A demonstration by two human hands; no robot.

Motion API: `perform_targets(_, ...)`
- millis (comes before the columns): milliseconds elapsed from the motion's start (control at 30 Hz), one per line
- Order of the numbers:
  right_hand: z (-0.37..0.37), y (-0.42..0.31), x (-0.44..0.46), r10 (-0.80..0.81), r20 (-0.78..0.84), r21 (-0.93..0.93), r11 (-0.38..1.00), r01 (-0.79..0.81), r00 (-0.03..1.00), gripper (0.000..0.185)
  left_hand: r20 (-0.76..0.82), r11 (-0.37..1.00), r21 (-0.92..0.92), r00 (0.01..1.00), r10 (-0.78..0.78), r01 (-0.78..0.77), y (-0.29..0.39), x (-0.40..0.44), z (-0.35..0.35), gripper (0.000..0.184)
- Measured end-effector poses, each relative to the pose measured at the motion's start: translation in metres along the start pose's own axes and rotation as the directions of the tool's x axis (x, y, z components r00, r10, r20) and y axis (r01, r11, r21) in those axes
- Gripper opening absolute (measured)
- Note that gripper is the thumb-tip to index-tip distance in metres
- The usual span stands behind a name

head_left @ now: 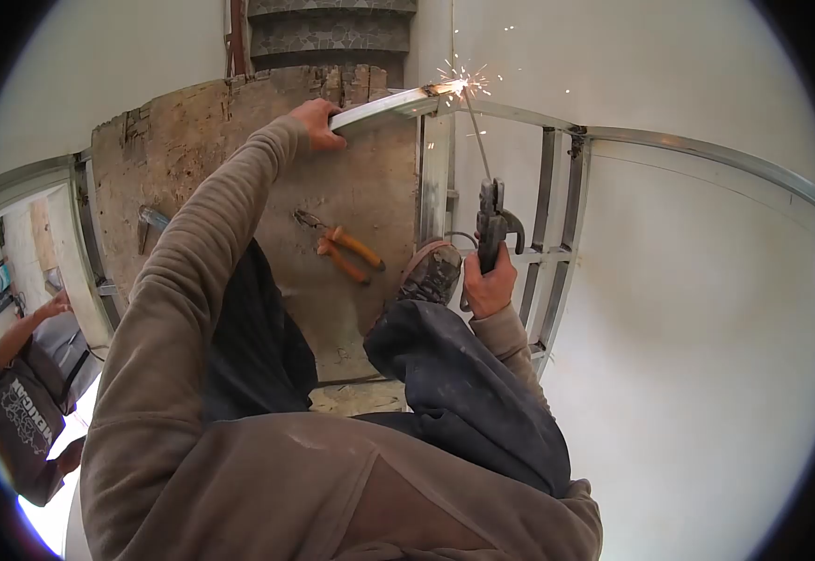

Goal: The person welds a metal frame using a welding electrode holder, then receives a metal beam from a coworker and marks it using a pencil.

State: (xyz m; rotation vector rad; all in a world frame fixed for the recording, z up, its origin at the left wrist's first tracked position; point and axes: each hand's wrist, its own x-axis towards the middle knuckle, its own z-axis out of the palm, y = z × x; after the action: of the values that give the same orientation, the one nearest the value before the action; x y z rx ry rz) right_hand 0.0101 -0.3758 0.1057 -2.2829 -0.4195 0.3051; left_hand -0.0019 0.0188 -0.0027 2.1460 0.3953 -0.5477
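Note:
My right hand (490, 283) is closed around the handle of a black welding electrode holder (491, 217). From its jaws a thin welding rod (476, 136) points up to a bright arc that throws sparks. The arc burns at the far end of a square metal tube (379, 109), where it meets the metal frame (510, 114). My left hand (317, 124) grips the near end of that tube, fingers wrapped over it. Pliers (342, 251) with orange handles lie on the worn wooden board below, and a hammer (150, 222) lies partly behind my left sleeve.
The wooden board (183, 131) has ragged edges. Stone-patterned steps (328, 37) rise behind it. Metal framing (557, 187) stands along the white wall (706, 280) at right. Another person (28, 402) is at the lower left, beyond a metal frame. My shoe (431, 271) is near the framing.

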Motion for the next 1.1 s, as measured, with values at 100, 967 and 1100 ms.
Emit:
perform_targets(100, -0.001, 0.001, 0.001, 0.003, 0.009, -0.012, 1.000, -0.003, 1.000, 0.023, -0.020, 0.999, -0.020, 0.999, 0.029, -0.029, -0.003, 0.001, 0.003, 0.059)
perform_targets(967, 0.002, -0.003, 0.002, -0.021, -0.014, 0.003, 1.000, 0.021, 1.000, 0.023, -0.010, 1.000, -0.012, 1.000, 0.005, -0.005, 0.000, -0.001, -0.002, 0.060)
perform_targets(1100, 0.003, -0.002, 0.002, 0.035, 0.012, -0.007, 0.999, -0.035, 0.999, 0.021, -0.010, 1.000, -0.010, 1.000, 0.009, -0.009, 0.003, -0.003, -0.003, 0.062)
